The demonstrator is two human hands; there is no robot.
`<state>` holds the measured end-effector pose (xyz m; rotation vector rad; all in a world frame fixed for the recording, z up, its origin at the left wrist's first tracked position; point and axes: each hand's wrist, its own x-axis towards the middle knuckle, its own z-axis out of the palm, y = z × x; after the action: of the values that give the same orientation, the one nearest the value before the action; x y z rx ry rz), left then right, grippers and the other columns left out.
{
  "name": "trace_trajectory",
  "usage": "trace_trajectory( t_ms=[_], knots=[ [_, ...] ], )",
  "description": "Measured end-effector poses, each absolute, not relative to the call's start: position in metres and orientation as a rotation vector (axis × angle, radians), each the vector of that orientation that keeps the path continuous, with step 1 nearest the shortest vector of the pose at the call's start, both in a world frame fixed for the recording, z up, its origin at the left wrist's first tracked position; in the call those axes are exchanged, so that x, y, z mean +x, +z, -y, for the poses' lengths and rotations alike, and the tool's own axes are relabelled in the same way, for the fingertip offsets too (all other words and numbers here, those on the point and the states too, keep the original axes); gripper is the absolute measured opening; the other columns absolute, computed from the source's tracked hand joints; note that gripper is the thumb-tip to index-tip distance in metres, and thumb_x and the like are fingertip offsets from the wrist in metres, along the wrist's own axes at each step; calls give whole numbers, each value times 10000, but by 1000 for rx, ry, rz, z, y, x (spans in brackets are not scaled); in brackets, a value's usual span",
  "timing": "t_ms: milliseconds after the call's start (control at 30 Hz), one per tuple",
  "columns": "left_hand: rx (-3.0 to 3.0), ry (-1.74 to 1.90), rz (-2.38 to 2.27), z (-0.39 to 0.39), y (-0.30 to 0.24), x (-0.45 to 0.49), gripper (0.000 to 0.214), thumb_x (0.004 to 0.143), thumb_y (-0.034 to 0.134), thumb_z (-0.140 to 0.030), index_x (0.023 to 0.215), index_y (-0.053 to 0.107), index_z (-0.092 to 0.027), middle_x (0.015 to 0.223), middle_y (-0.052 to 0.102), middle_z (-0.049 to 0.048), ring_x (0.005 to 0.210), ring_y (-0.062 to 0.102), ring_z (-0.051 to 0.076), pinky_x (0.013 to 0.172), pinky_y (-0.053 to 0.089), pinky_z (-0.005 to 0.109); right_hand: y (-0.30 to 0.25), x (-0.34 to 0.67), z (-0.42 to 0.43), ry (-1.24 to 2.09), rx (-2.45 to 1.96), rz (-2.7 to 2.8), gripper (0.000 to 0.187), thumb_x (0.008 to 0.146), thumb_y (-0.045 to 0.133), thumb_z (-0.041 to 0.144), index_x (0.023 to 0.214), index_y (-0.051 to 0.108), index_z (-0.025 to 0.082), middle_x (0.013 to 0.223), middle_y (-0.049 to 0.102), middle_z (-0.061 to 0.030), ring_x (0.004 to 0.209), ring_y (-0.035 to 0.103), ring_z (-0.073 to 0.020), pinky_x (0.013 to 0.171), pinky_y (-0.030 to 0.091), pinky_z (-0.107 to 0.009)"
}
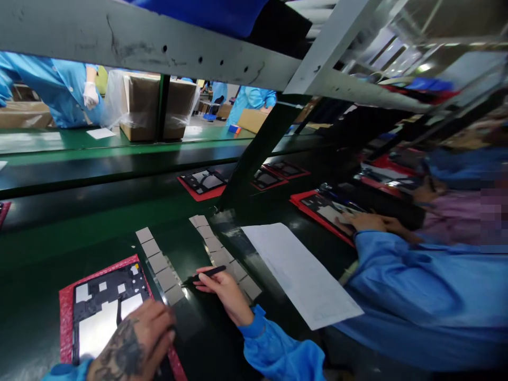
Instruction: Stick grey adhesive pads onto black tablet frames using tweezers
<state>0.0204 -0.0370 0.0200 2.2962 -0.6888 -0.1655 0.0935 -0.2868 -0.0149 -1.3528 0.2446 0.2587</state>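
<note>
Right hand [224, 291], frame centre-bottom, pinches my slim black pen [206, 274] over grey square pads [164, 278]; left hand [133, 344] presses flat on the red tray [65, 317].

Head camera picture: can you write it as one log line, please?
left hand: resting on black frame | right hand: holding black tweezers near grey pad strip | co-worker's hand: on neighbouring frame

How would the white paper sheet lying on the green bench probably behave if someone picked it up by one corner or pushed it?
The white paper sheet looks thin and lies flat on the green bench, so it would probably droop when lifted by a corner. It seems light, and the glossy bench top suggests a push would slide it easily. It cannot roll or tip.
</note>
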Motion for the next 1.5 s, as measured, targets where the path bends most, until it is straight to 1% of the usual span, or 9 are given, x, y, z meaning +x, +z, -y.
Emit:
trace_trajectory(
  t_ms=[67,133,200,433,833,1000,1133,1233,1500],
  knots=[
    [2470,-208,859,51,17,36,397,948,458,-414,1313,540,-282,1405,438,67,1284,397,315,1102,290,531,-18,92,284,207,-1376,-282,568,535,841,558,849,624,139,741,667,-39,701,684,-214,676,571,-334],
    [2563,-256,1023,61,11,51,534,902,490,-549,1356,500,-269,1459,355,93,1344,273,393,1077,161,669,-21,90,281,178,-1421,-282,576,532,826,591,822,590,152,694,662,-28,650,682,-211,632,564,-320],
    [2580,-250,1102,65,3,59,650,860,457,-669,1381,465,-282,1472,331,91,1363,193,430,1038,103,727,-24,87,279,167,-1476,-252,566,547,806,610,808,581,161,690,667,-30,639,683,-213,622,558,-316],
    [2590,-156,1111,59,-21,54,625,886,379,-680,1398,429,-324,1475,332,41,1364,201,416,1054,47,710,-24,81,279,170,-1559,-204,530,592,776,618,808,594,170,722,682,-46,668,686,-229,643,551,-336],
    [2606,-325,1072,69,-6,58,666,876,341,-710,1363,486,-279,1456,357,84,1352,209,444,1017,117,738,-21,80,283,62,-1458,-298,502,574,826,557,788,601,163,696,670,-28,619,667,-194,610,566,-307],
    [2672,-23,1040,66,9,44,615,862,485,-649,1310,530,-229,1437,371,149,1326,312,375,1035,269,641,-7,94,272,-7,-1327,-442,582,471,881,528,813,584,162,697,679,-22,619,660,-171,534,557,-239],
    [2677,312,879,38,25,14,311,971,420,-301,1153,587,-113,1179,576,148,1059,538,272,879,485,440,4,100,228,144,-1314,-344,571,490,872,536,809,595,152,695,676,-32,642,671,-180,520,557,-227],
    [2643,424,954,12,24,-3,295,967,325,-165,1052,598,-91,1052,606,138,938,561,255,786,506,412,4,99,189,245,-1298,-287,601,477,856,578,805,597,146,670,663,-28,638,674,-191,510,560,-236],
    [2693,494,809,-6,-21,-2,286,971,319,-170,1061,584,-113,1070,593,126,954,554,252,799,480,406,-20,92,148,297,-1340,-263,630,510,813,628,821,581,132,682,670,-46,654,681,-194,545,571,-241]
  ],
)
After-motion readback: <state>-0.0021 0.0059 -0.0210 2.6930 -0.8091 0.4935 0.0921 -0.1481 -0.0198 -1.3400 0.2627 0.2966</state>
